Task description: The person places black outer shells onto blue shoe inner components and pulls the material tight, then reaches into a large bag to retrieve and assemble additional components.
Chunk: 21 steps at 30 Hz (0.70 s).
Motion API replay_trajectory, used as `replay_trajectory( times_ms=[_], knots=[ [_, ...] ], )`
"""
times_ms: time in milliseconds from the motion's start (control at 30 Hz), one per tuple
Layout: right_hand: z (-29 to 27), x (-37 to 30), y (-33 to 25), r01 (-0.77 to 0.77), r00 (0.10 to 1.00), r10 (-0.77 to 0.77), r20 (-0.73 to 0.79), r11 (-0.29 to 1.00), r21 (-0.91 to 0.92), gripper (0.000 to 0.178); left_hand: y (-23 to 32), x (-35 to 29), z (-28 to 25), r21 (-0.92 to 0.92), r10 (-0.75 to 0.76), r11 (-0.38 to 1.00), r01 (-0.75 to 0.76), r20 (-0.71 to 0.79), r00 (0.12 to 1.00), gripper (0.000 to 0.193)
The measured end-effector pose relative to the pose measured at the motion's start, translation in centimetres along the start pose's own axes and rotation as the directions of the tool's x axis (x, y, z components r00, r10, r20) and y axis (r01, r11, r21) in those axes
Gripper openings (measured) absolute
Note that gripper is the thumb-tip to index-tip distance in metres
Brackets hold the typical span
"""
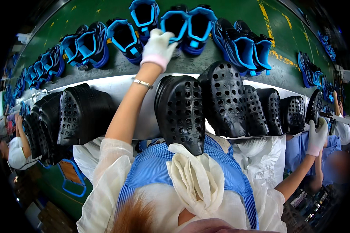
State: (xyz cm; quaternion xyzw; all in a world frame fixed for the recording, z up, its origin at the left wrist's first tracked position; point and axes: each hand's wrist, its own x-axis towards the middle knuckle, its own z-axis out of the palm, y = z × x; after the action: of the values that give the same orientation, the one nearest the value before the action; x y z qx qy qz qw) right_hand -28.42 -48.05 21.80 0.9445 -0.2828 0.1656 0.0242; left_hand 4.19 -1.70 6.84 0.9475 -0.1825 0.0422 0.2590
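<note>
In a white glove, my left hand [158,47] reaches forward and closes at the heel collar of a black shoe with bright blue lining [174,24]; the fingertips are partly hidden. Another blue-lined shoe [198,29] sits directly to its right. Far out to the right, my gloved right hand [318,136] grips the lower end of a black perforated shoe insert [315,105], holding it upright. Several like it stand in stacks along the near ledge, among them a large stack [179,110] right in front of me and a taller one [224,97] beside it.
Blue-lined shoes, such as this pair [245,48], line the green surface [237,9] from left to right. More insert stacks [76,112] stand at left. A co-worker in blue [299,151] is close at right; another person's arm [23,139] shows at far left.
</note>
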Motion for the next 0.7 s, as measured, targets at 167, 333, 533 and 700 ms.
replay_trajectory(
  times_ms=[167, 333, 533, 700],
  knots=[
    [-1.3, 1.8, -4.7, 0.106, 0.992, -0.103, -0.078, 0.994, 0.029, 0.041, 0.3, 2.1, 0.2, -0.374, 0.112, 0.918, -0.13, -0.071, 0.991, 0.061],
    [-2.3, 2.7, -9.2, 0.199, 0.978, -0.186, -0.096, 0.969, 0.149, 0.04, -3.9, 2.6, 0.0, -0.159, -0.025, 0.987, -0.029, -0.33, 0.944, 0.067],
    [-3.3, 4.3, -17.9, 0.493, 0.87, -0.48, -0.118, 0.859, 0.137, 0.041, -6.1, 3.7, -1.3, -0.017, -0.162, 0.987, 0.161, -0.189, 0.969, 0.027],
    [-2.3, 5.7, -26.4, 0.662, 0.743, -0.656, -0.136, 0.689, 0.296, 0.041, -2.7, -1.0, -1.3, -0.022, -0.101, 0.995, 0.101, -0.009, 0.995, 0.037]
  ],
)
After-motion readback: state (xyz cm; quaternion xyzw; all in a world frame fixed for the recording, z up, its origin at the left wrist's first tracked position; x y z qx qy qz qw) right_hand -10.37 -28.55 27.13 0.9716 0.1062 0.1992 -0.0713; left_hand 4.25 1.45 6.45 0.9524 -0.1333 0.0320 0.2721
